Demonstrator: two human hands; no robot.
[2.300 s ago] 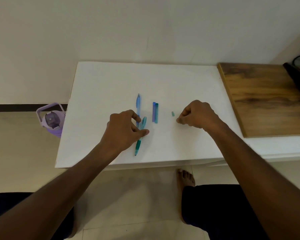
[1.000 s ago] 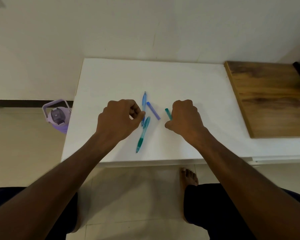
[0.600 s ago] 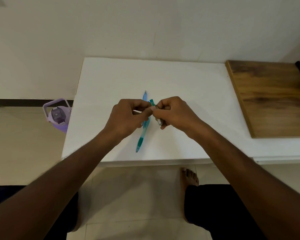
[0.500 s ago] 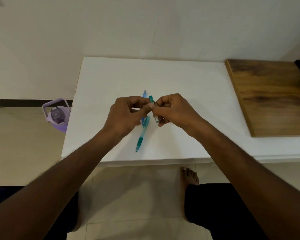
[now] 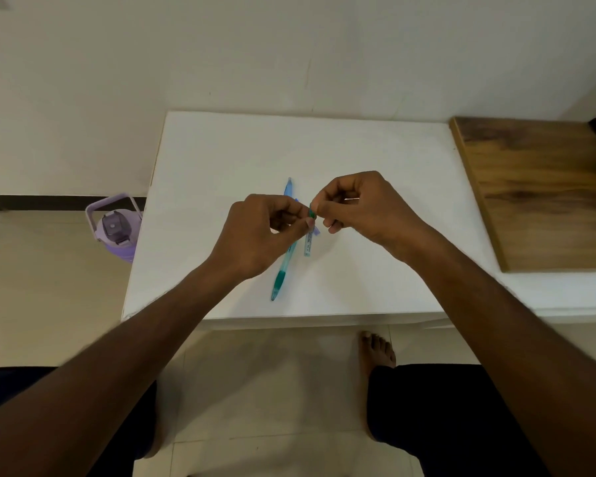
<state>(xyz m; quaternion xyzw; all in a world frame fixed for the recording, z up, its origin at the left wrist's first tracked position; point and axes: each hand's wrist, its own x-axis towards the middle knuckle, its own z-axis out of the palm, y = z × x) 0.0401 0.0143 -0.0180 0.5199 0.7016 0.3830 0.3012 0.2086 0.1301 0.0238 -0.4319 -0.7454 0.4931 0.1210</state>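
Loose pen parts lifted and brought together

A second ago the pieces lay apart on the tabletop (image 5: 375, 156). Now the left hand (image 5: 265, 232) pinches the pale barrel (image 5: 308, 243) by its top, so it hangs just above the surface, and the right hand (image 5: 355, 204) pinches the small green end piece (image 5: 311, 211) against it with curled fingers. It looks like reassembly has begun, beside the teal pen (image 5: 280, 280) and blue pen (image 5: 288, 186).

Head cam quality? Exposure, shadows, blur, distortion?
Head view: soft even light, no glare; faint diffuse shadows on the bright, nearly textureless white tabletop. Head view, geometry: wide-angle warp splays the table edges and balloons the forearms. Head view, focus: teal plastic pen reads clearly; the short clear pen barrel pinched by left hand and right hand is small, fingertips hiding its top.
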